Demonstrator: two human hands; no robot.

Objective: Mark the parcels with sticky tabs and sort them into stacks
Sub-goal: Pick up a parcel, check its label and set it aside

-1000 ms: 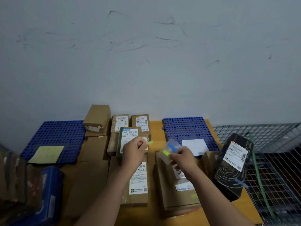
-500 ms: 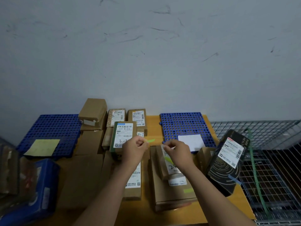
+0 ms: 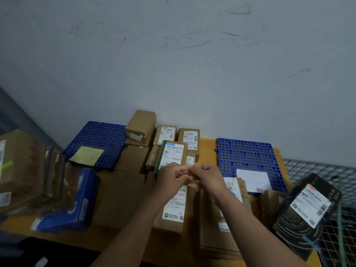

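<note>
Head view: the sticky tab is out of sight, somewhere between the meeting fingertips of the left grip (image 3: 171, 177) and right grip (image 3: 209, 176). A second ago they were apart, showing a green tab and the tab sheet. Both are now curled narrow; I cannot tell what each pinches. They hover over the long labelled parcel (image 3: 174, 207), mid-surface (image 3: 208, 145), so it is probably not yet marked.
</note>
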